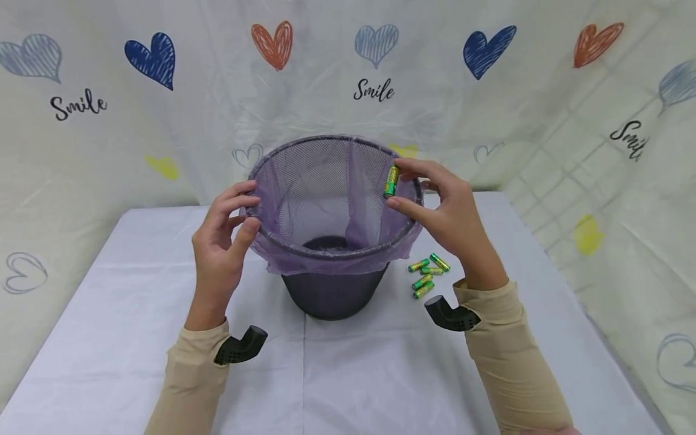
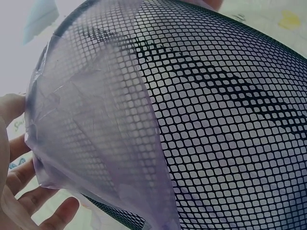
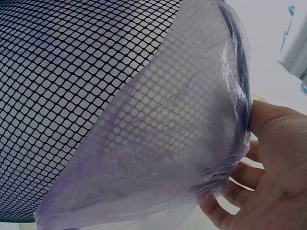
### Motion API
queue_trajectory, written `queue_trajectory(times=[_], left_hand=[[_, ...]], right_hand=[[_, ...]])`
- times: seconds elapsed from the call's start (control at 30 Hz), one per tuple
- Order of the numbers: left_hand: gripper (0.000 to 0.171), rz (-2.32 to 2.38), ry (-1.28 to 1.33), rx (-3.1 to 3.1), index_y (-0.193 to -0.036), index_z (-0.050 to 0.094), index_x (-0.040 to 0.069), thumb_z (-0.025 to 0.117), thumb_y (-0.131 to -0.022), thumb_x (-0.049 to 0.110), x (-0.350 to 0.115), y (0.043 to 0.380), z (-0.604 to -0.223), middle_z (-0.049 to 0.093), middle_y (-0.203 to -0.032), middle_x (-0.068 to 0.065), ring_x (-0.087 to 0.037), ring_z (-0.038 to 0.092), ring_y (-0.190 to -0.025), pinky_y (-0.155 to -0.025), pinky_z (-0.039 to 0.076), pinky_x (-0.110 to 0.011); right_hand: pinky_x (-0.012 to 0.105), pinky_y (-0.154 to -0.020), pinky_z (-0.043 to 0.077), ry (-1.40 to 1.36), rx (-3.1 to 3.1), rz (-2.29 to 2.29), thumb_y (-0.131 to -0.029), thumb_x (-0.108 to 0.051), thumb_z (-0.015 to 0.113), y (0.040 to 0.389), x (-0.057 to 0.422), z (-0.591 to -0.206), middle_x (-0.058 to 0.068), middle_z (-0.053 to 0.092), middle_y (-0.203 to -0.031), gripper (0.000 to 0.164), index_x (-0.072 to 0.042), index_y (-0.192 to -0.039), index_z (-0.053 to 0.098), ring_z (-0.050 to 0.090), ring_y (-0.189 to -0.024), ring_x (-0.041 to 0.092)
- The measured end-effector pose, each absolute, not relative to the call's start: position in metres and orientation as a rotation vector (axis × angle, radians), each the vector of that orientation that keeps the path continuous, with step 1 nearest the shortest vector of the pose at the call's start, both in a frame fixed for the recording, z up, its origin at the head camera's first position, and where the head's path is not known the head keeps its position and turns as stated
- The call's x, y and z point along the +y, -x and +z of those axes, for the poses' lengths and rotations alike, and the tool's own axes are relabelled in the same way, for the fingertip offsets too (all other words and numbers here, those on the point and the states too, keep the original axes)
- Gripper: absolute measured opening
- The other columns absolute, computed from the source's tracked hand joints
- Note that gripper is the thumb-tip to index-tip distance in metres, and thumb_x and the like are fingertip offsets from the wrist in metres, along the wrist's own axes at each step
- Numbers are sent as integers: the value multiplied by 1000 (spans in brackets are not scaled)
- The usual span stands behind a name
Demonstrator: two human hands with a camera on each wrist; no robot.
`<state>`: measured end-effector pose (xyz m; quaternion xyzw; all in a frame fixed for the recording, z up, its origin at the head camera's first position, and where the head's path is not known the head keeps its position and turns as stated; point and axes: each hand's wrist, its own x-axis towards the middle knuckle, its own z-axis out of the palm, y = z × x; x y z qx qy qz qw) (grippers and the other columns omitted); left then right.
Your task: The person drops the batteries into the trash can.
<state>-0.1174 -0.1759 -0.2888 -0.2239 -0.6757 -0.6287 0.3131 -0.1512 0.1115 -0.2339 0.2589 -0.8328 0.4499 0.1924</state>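
Note:
A black mesh trash bin (image 1: pixel 334 296) stands upright, lined with a translucent purple trash bag (image 1: pixel 331 263) folded out over its rim. At the left rim, my left hand (image 1: pixel 217 232) holds the bag-covered edge with fingertips and thumb, the edge also showing by the hand (image 2: pixel 19 191) in the left wrist view. My right hand (image 1: pixel 448 199) is at the right rim, pinching a green-and-yellow battery (image 1: pixel 391 182) between thumb and index finger over the opening. From the right wrist view, that hand (image 3: pixel 268 163) sits against the bag's folded edge, with the battery hidden.
Several more green batteries (image 1: pixel 423 290) lie on the white-covered table (image 1: pixel 130 290), right of the bin. A white curtain (image 1: pixel 217 115) with hearts and "Smile" lettering hangs behind and to the sides. Black angled pieces (image 1: pixel 241 345) stick out from both beige sleeves.

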Motion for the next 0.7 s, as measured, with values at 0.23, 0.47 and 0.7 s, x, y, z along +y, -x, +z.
queue_trajectory(times=[0.23,0.47,0.7], left_hand=[[30,-1652,591,-1789,-108,52,-17,56,-87,5,-175,116,-287,48,-127,-26,-29,44,-122,-84,41,-26],[30,-1618,598,-1828,-109,54,-13,56,-88,7,-176,116,-288,49,-128,-23,-26,45,-123,-86,41,-25],[29,-1609,589,-1828,-109,54,-14,55,-88,6,-178,114,-289,49,-128,-25,-28,45,-123,-86,42,-25]], right_hand=[[35,-87,40,-755,-2342,1264,-76,-6,71,149,111,-231,11,62,-112,48,-3,-121,56,53,-102,19],[29,-88,41,-747,-2342,1244,-77,-6,70,148,113,-234,9,62,-114,45,-5,-121,57,53,-102,17],[27,-86,43,-753,-2315,1239,-77,-3,70,146,114,-233,13,62,-113,44,0,-118,57,54,-103,20]])
